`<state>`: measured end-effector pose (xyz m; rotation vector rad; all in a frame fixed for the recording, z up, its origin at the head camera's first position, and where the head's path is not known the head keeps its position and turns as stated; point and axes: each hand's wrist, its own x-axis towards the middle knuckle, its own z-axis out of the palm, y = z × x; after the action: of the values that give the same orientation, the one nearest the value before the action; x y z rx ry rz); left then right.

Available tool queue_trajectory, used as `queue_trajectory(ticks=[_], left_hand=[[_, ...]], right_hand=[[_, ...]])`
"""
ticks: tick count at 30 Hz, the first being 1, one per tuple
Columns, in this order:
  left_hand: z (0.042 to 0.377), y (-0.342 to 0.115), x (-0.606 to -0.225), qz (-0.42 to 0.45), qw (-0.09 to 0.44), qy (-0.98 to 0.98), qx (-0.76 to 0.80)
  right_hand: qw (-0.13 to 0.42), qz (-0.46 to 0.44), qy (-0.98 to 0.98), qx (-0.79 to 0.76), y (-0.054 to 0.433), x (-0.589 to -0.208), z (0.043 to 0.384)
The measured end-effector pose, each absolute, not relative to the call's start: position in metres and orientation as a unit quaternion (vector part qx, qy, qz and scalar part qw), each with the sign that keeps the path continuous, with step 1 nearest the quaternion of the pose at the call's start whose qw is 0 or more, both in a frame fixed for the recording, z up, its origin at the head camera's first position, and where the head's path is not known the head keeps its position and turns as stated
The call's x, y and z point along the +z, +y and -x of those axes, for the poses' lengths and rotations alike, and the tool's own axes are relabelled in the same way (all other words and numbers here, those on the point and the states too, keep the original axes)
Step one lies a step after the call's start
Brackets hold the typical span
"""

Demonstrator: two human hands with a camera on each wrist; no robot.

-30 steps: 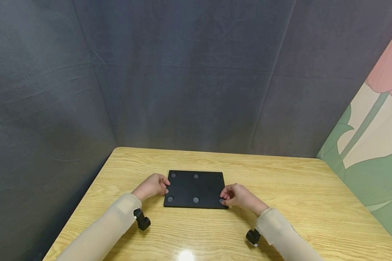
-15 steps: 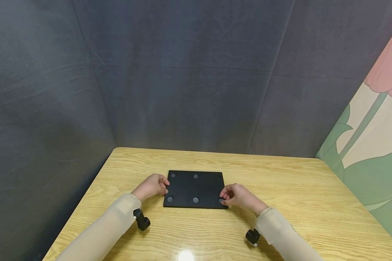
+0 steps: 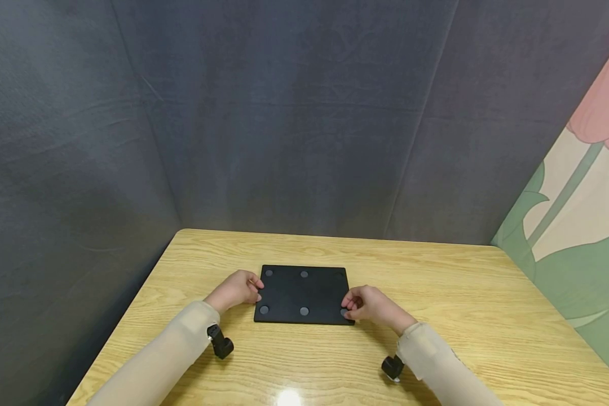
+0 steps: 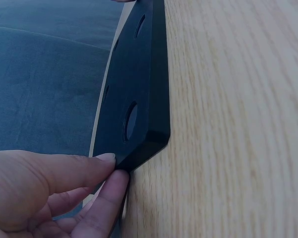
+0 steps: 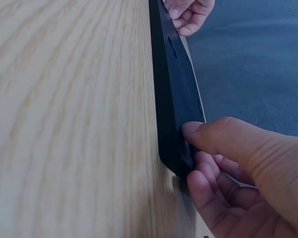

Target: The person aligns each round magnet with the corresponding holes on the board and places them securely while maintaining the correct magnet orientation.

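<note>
A flat black rectangular board (image 3: pixel 304 292) lies on the wooden table, with several round grey discs or recesses along its near and far edges. My left hand (image 3: pixel 237 290) pinches the left edge; in the left wrist view the thumb lies over the rim of the board (image 4: pixel 141 94) and a finger sits against its side. On the opposite edge, my right hand (image 3: pixel 373 305) grips near the front corner. The right wrist view shows that thumb (image 5: pixel 203 133) on the top face, over the corner disc, and curled fingers at the side. Its underside is hidden.
The light wooden table (image 3: pixel 304 361) spreads around the board on every side. Dark grey cloth (image 3: pixel 294 124) hangs behind and to the left. A printed flower panel (image 3: pixel 578 225) stands at the right. Small black cameras (image 3: pixel 222 345) are strapped to both wrists.
</note>
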<state>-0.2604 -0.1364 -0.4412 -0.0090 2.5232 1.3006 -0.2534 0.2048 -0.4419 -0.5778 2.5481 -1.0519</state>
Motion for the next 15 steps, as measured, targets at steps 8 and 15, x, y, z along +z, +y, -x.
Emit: queue_trajectory(ticks=[8,15], left_hand=[[0.2608,-0.1364,-0.4416,0.004,0.151,0.879,0.452],[0.2611,-0.1375,-0.4430,0.007,0.154,0.876,0.458]], right_hand=[[0.161,0.194,0.895,-0.369,0.2042,-0.4419,0.2532],[0.143,0.198,0.889,-0.388,0.2128,-0.4366,0.2554]])
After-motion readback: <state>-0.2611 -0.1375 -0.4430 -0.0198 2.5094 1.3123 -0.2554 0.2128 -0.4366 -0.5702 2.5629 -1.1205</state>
